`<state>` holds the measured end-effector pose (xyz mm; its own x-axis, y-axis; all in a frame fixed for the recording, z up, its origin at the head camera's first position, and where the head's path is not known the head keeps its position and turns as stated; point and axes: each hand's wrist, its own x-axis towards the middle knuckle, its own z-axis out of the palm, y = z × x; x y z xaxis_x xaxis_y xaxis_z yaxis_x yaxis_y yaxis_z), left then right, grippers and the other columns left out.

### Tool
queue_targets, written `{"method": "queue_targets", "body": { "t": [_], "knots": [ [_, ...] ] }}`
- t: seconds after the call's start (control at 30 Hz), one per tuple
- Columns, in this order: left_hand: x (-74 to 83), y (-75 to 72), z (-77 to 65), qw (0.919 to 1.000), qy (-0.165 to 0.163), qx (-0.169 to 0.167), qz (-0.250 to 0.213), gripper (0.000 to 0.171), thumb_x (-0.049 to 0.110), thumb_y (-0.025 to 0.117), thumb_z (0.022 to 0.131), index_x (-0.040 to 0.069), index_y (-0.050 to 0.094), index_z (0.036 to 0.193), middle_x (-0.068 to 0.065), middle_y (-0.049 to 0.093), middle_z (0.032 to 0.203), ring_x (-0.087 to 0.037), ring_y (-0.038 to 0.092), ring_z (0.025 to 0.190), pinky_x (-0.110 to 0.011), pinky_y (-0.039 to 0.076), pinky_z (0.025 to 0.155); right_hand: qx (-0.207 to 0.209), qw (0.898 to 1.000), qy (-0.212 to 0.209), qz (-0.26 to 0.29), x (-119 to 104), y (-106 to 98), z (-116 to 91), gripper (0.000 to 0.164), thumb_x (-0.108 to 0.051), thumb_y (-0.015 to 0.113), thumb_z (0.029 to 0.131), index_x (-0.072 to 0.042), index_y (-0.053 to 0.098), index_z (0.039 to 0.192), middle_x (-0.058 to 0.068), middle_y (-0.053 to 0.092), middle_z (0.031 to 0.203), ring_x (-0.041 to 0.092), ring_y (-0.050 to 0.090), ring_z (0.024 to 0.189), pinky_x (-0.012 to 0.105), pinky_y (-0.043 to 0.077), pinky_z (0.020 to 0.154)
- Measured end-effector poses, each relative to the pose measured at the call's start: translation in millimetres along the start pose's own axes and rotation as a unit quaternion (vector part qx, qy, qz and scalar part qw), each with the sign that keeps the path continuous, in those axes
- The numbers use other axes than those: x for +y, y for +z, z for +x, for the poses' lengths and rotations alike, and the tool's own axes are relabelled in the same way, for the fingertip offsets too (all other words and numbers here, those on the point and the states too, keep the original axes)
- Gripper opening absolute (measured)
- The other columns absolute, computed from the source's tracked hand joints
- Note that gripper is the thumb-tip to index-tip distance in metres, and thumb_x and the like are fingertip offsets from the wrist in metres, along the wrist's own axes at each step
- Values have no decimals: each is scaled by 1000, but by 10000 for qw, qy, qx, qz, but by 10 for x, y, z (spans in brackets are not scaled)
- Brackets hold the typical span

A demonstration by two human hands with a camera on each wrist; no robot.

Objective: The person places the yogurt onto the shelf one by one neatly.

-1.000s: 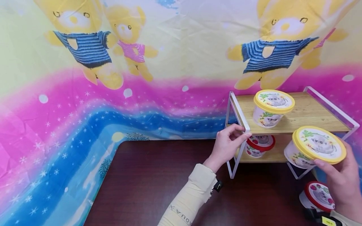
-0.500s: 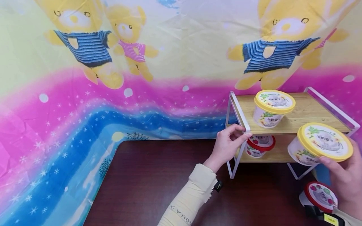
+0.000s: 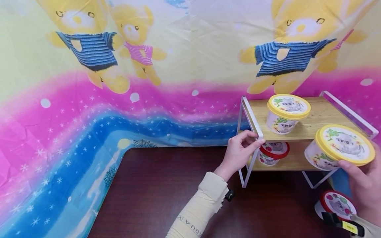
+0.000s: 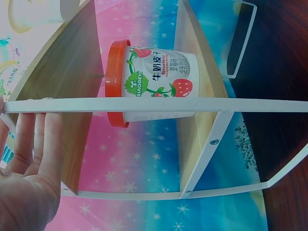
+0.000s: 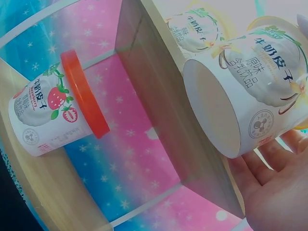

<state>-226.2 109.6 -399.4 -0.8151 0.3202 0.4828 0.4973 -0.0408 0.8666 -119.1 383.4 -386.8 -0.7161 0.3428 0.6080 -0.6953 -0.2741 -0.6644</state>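
My right hand (image 3: 367,180) grips a yellow-lidded tub (image 3: 345,145), tilted, in front of the shelf's upper board; its bare base shows in the right wrist view. My left hand (image 3: 239,150) pinches the front left corner of the white-framed two-tier shelf (image 3: 330,110), fingers behind the bar in the left wrist view. Another yellow-lidded tub (image 3: 287,114) stands on the upper board. A red-lidded strawberry tub (image 4: 161,79) stands on the lower board, partly hidden by the upper one in the head view.
A second red-lidded tub (image 3: 336,205) stands on the dark wooden table (image 3: 166,195), below my right hand and partly covered by the wrist strap. A bear-printed cloth (image 3: 190,66) hangs behind the table and shelf.
My right hand has lifted the yellow-lidded tub slightly and moved it right, uncovering more of the red-lidded tub on the table. My left hand stays at the shelf corner.
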Motion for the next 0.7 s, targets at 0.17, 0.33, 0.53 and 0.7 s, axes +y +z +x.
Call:
{"method": "queue_targets", "body": {
  "t": [0.17,0.33,0.53,0.7],
  "knots": [
    [-1,-2,1,10000,0,-4,-21,15,22,72,98,13,70,109,8,65,85,-3,60,76,-24,57,67,-57,9997,-149,200,3,12,32,65,29,55,83,11,41,143,23,54,133,26,56,117,22,44,102],
    [-3,-4,-3,10000,-30,0,-26,16,23,72,98,13,70,109,9,65,85,-3,60,76,-24,57,67,25,9997,-232,75,-8,17,62,66,30,56,81,10,43,143,21,56,131,24,56,117,20,42,102],
    [-6,-6,-5,10000,-51,-6,-12,16,24,72,98,14,70,110,9,65,85,-3,60,77,-24,57,67,-72,9995,-314,43,-19,18,136,64,28,57,81,12,44,141,21,57,130,24,56,116,20,42,102],
    [-5,-10,-5,10000,-34,-8,-1,16,24,71,98,14,70,111,9,65,86,-3,60,77,-24,57,68,-35,9995,-266,-152,-54,42,192,62,25,60,83,11,46,141,20,57,132,23,53,120,21,39,103]
  ]
}}
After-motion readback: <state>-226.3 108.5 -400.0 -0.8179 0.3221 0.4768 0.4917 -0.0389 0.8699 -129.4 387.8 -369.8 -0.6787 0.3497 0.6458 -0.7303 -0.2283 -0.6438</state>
